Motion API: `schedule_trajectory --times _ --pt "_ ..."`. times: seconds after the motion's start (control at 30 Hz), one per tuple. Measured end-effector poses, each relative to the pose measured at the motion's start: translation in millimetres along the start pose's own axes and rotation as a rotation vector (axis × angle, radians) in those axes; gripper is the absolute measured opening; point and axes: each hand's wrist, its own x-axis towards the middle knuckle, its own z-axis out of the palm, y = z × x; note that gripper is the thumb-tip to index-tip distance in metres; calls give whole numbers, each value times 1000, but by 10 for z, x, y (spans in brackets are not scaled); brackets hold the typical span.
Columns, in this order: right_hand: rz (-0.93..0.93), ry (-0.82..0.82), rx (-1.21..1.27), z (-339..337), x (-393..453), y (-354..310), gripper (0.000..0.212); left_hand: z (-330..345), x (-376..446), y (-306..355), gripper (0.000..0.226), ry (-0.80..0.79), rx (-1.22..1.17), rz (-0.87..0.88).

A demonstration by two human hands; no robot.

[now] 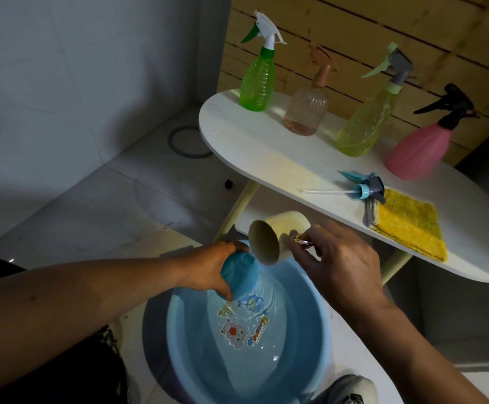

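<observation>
While table (252, 135) edge lies just beyond, basin (322, 339) rim beneath: left hand (208, 266) grips blue bottle (242, 272); right hand (339, 260) holds tilted cup (278, 231) by handle.

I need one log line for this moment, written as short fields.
left hand: holds blue bottle over basin | right hand: tips cream cup at bottle mouth | spray head: on table

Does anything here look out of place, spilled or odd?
A spray head lies loose on the table beside the cloth, off its bottle. It likely belongs to the blue bottle in the left hand, by the right hand's tilted cup.
</observation>
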Motion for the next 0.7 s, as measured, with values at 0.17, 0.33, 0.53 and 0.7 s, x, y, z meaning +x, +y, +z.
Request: schedule_trajectory --times 0.17,0.33,0.53,0.7 --pt "-16 -6 -26 13 -7 5 27 -3 -6 28 104 -4 -5 3" --pt "-47 5 -14 26 -18 18 30 -16 -23 64 99 -4 5 5" --pt "-89 25 -32 10 -14 3 29 -11 -24 60 98 0 15 -5" --pt "-121 51 -57 -1 -24 -16 24 -6 -13 45 96 0 35 -10"
